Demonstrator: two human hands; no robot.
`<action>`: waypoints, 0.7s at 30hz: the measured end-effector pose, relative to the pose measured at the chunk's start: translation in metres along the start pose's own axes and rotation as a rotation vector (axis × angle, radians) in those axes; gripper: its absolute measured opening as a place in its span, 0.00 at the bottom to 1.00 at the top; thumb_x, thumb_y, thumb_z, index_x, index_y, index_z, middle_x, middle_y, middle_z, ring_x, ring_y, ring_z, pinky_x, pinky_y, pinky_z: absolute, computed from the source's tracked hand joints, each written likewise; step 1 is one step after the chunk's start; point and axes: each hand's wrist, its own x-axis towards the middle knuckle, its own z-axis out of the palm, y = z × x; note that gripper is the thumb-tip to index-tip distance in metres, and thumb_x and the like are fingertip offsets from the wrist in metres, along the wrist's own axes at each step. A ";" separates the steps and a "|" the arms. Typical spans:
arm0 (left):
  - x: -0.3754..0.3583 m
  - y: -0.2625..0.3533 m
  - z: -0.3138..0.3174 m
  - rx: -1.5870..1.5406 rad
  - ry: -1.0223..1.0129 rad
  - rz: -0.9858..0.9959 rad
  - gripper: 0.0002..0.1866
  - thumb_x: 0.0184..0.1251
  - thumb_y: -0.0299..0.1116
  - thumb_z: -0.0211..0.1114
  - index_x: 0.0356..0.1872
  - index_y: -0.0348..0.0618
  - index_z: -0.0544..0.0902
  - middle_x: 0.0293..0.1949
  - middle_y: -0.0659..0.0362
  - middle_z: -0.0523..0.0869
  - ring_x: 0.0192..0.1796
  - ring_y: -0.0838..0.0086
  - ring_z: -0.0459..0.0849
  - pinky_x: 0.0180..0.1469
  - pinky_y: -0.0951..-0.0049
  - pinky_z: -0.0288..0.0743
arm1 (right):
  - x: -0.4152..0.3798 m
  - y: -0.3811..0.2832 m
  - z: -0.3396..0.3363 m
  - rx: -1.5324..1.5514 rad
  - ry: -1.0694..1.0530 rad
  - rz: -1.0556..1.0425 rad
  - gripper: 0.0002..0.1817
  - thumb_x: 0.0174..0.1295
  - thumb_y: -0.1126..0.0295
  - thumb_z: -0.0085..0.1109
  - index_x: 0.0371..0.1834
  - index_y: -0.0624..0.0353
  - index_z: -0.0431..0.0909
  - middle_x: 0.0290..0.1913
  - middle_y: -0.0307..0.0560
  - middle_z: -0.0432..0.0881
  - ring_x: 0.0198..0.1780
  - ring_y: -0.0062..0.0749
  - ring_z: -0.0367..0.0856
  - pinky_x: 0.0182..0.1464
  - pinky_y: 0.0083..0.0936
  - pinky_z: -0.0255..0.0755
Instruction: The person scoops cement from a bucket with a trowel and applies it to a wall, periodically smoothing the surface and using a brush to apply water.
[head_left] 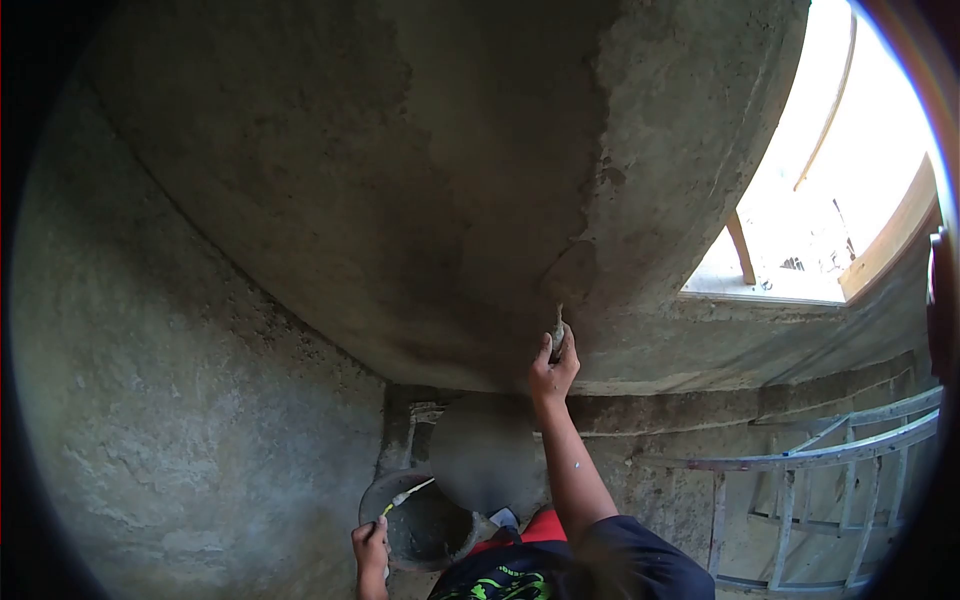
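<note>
My right hand (556, 368) is raised to the grey plastered wall (480, 200), its fingers wrapped round the handle of a trowel (558, 335) whose far end meets the wall beside a darker, damp-looking patch. Lower down, my left hand (371, 548) grips a brush (401, 498) with a yellow-green handle and pale head. The brush lies over a dark round bucket (430, 528). A blurred grey round shape (487, 452) hides part of the bucket's right side.
A metal ladder (780, 460) lies at the lower right. At the upper right is a bright window opening (800, 170) with a wooden frame. Another rough wall (150, 400) meets this one on the left.
</note>
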 end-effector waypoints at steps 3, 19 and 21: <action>-0.004 -0.004 -0.002 -0.018 -0.013 -0.007 0.26 0.73 0.39 0.66 0.13 0.43 0.70 0.13 0.66 0.67 0.13 0.80 0.64 0.18 0.72 0.53 | -0.024 0.028 -0.020 -0.079 -0.094 -0.016 0.19 0.68 0.71 0.62 0.59 0.69 0.76 0.44 0.62 0.86 0.46 0.52 0.88 0.48 0.37 0.80; 0.020 -0.018 0.005 -0.046 0.044 -0.005 0.25 0.74 0.37 0.64 0.14 0.43 0.70 0.14 0.67 0.65 0.15 0.82 0.61 0.19 0.71 0.49 | 0.070 -0.010 -0.064 -0.685 -0.284 -0.501 0.25 0.65 0.60 0.64 0.61 0.59 0.73 0.45 0.57 0.85 0.39 0.58 0.88 0.36 0.46 0.84; 0.016 -0.013 0.006 -0.059 0.041 -0.026 0.25 0.74 0.37 0.64 0.14 0.43 0.70 0.14 0.67 0.65 0.15 0.82 0.61 0.19 0.71 0.48 | 0.038 0.015 -0.083 -0.734 -0.422 -0.389 0.28 0.66 0.60 0.63 0.66 0.58 0.70 0.55 0.60 0.84 0.52 0.55 0.87 0.51 0.44 0.84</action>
